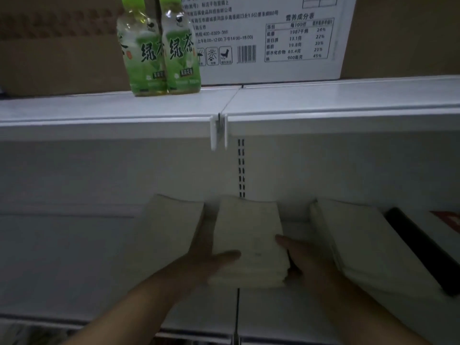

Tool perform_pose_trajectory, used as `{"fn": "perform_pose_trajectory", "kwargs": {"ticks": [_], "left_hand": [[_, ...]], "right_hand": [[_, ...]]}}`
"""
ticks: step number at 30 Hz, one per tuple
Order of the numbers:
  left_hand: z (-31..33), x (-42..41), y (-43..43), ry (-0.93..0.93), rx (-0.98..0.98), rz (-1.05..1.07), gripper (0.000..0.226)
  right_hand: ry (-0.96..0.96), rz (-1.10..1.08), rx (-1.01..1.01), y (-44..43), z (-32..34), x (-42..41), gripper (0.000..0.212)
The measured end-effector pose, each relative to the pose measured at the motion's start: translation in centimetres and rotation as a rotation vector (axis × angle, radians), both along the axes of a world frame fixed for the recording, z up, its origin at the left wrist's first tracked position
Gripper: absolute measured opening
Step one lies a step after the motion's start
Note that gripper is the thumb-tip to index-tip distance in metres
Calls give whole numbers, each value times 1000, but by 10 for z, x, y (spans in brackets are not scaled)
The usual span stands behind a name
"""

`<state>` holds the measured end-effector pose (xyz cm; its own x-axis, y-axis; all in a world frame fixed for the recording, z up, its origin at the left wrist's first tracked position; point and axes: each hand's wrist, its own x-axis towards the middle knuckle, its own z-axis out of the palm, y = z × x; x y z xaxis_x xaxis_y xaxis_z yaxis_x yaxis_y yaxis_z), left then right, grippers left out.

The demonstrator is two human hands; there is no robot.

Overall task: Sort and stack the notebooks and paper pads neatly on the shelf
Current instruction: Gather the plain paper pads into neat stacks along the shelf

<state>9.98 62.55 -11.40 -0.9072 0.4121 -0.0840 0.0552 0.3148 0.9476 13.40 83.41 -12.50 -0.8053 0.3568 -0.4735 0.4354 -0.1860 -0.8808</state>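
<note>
Middle stack of paper pads (pixel 249 235) on the shelf (pixel 74 257), clasped at its near end: left hand (pixel 209 260) on its left edge, right hand (pixel 303 257) on its right, thumbs on top, fingers round the sides. Long axis straight away from both hands (equally near). Left pad stack (pixel 171 220) and right pad stack (pixel 361 235) just outside each hand.
</note>
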Motion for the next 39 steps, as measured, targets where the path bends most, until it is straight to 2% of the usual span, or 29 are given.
{"fn": "perform_pose_trajectory", "kwargs": {"ticks": [1, 2, 5, 6, 7, 9, 11, 13, 16, 20, 27, 30, 32, 37, 39], "left_hand": [[-2, 3, -1, 10, -86, 19, 113], [-11, 7, -5, 33, -154, 44, 116], [-25, 14, -2, 110, -306, 141, 101], [-26, 15, 4, 111, -330, 190, 93], [-25, 18, 9, 120, -329, 226, 84], [-30, 25, 12, 149, -288, 246, 71], [-35, 32, 11, 163, -263, 276, 65], [-42, 31, 12, 181, -272, 330, 58], [-45, 31, 13, 185, -275, 331, 60], [-45, 29, 13, 195, -281, 347, 58], [-38, 30, 13, 171, -208, 316, 57], [-33, 36, 17, 130, -162, 315, 50], [-32, 41, 19, 132, -125, 315, 47], [-34, 41, 15, 123, -33, 283, 64], [-33, 41, 14, 136, 38, 287, 54]], "right_hand": [[8, 33, 49, 1, 1, -2, 36], [19, 90, 182, 2, 4, -1, 42], [66, 248, 693, 6, 8, 7, 58], [82, 295, 728, 8, 7, 13, 56], [120, 357, 699, 8, 2, 19, 59], [300, 500, 510, 11, -16, 32, 67], [439, 567, 339, 14, -34, 39, 84], [438, 603, 369, 18, -43, 38, 95], [430, 595, 526, 17, -44, 35, 97], [444, 493, 548, 18, -52, 36, 95], [450, 500, 475, 21, -52, 31, 97], [508, 520, 505, 17, -46, 36, 89], [566, 541, 445, 13, -41, 37, 79], [576, 428, 399, 11, -41, 39, 45], [561, 396, 429, 12, -43, 39, 44]]}}
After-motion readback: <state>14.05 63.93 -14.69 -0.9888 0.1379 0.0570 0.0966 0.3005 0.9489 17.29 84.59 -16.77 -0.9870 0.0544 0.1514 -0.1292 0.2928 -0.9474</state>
